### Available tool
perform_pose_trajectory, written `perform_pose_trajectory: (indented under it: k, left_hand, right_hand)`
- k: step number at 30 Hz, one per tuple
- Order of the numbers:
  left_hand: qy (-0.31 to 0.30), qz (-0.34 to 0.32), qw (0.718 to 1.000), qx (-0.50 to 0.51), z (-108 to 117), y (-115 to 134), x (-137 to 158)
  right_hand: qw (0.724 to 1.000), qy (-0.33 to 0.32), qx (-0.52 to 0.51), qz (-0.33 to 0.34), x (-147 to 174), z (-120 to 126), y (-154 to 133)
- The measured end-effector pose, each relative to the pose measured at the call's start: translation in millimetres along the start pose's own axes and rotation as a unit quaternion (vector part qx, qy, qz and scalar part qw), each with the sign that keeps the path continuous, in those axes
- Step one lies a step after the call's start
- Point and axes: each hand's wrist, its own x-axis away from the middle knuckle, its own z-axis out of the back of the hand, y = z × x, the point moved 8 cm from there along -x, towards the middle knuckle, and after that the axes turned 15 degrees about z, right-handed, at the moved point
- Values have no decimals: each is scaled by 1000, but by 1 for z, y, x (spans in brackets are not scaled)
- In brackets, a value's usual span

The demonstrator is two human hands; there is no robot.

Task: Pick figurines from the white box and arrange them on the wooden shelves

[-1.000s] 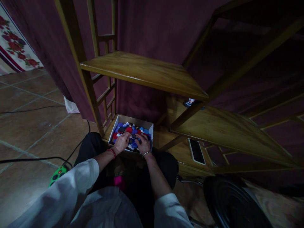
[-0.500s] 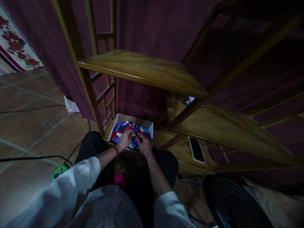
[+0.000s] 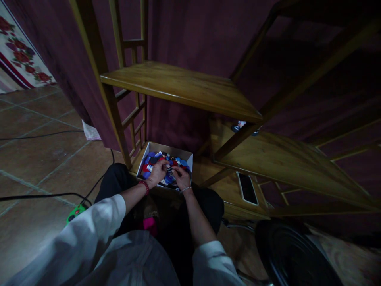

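Observation:
A shallow white cardboard box (image 3: 191, 159) stands on the low wooden shelf in front of my knees. Inside it lie many small pieces in blue, red, black and white, among them round blue discs (image 3: 183, 163). My left hand (image 3: 158, 171), with a red bead bracelet at the wrist, is over the box with its fingers pinched. Facing it from the right, my right hand (image 3: 182, 178) is closed too. Between the fingertips of both hands is a small dark and white piece (image 3: 169, 169), too small to name.
A wooden shelf board (image 3: 178, 85) spans above the box, with lattice bars at the left. A phone (image 3: 247, 188) lies on the lower shelf to the right. A round black stool seat (image 3: 294, 254) is at the lower right. A green power strip (image 3: 76, 213) with cables lies on the floor.
My fingers have shifted around the small piece, which now shows more white. My right fingers have changed their bend slightly. The view has moved a little; the box stays in place.

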Motion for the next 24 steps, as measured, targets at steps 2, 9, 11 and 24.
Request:
perform_pose_trajectory:
  k: [2, 9, 11, 24]
  left_hand:
    - [-2, 15, 999, 34, 0, -2, -2]
    - [-22, 78, 984, 156, -4, -13, -9]
    - [-26, 89, 980, 175, -5, -14, -9]
    - [-17, 133, 964, 230, -7, -6, 0]
  right_hand:
    - [1000, -2, -22, -9, 0, -1, -1]
    - [998, 3, -57, -8, 0, 0, -9]
    - [998, 5, -64, -10, 0, 1, -9]
    - [991, 34, -123, -31, 1, -2, -4]
